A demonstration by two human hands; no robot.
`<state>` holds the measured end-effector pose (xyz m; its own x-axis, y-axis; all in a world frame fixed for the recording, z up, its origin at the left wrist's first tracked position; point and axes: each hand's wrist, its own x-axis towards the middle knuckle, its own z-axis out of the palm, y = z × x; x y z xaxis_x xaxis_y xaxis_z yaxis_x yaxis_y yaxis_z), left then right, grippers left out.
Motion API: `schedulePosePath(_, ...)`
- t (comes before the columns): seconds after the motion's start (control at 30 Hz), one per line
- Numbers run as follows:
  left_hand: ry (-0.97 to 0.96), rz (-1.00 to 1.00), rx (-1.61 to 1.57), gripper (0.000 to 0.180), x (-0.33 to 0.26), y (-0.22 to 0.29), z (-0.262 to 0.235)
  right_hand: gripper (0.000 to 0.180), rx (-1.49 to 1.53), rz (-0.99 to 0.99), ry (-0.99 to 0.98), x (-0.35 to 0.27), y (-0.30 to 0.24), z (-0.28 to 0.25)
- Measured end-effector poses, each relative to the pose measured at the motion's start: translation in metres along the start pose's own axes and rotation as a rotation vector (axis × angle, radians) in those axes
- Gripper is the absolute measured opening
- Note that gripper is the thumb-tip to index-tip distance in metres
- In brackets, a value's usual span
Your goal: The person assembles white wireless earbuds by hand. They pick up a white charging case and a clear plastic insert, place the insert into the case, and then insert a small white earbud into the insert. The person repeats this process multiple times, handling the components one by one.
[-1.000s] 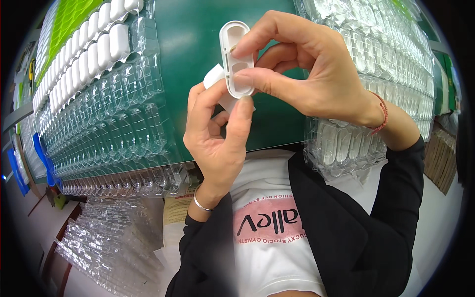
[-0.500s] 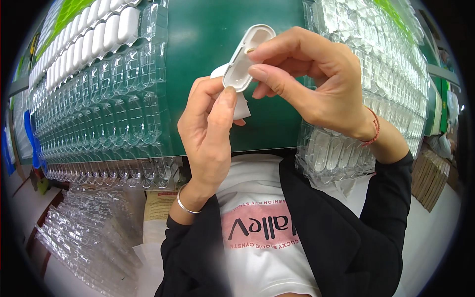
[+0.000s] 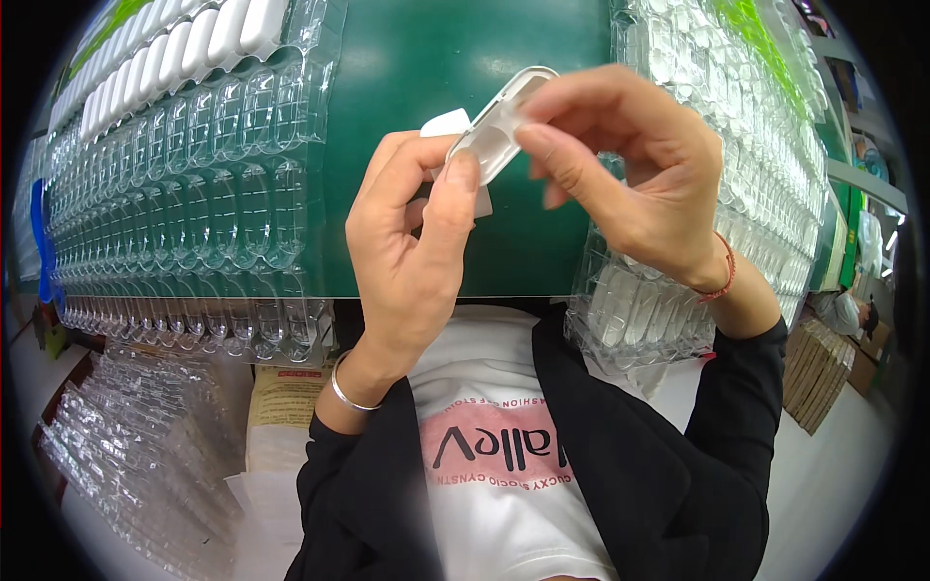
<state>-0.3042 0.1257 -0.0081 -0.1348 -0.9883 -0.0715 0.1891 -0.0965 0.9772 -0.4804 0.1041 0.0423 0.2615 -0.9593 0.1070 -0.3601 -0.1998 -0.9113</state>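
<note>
A slim white plastic case with rounded ends is tilted over the green table, its hollow inner side facing up. My left hand is closed on its lower end, with the thumb on the rim. A white piece of cloth or paper shows behind the case, held in the same hand. My right hand is at the case's upper part, thumb and forefinger bent together in a pinch by its inside. Those fingertips are blurred, and whatever they hold cannot be made out. The case's far end is partly covered by the right fingers.
On the left, clear plastic trays with rows of slots lie on the green table; white rounded pieces fill the far rows. More clear trays are stacked at the right. Below the left edge lie further clear trays.
Both hands and the case sit slightly lower and to the right in the picture. A small yellowish spot at the right forefinger is no longer visible. My left hand keeps its hold.
</note>
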Motion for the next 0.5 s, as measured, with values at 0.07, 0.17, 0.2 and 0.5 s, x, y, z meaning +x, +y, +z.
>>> schedulePosePath(0.07, 0.008, 0.023, 0.043, 0.017, 0.001, 0.003, -0.001, 0.021, -0.076, -0.047, 0.039, 0.003, 0.001, -0.003)
schedulePosePath(0.17, -0.039, 0.110, 0.238, 0.014, 0.005, 0.005, -0.008, 0.025, 0.030, 0.038, -0.065, 0.007, 0.009, -0.004)
schedulePosePath(0.2, -0.064, 0.147, 0.326, 0.013, 0.006, 0.005, -0.010, 0.025, 0.121, 0.102, -0.152, 0.007, 0.013, -0.004)
schedulePosePath(0.5, 0.101, 0.366, 0.581, 0.018, 0.005, -0.005, -0.013, 0.020, 0.186, 0.259, -0.135, 0.010, 0.007, -0.004)
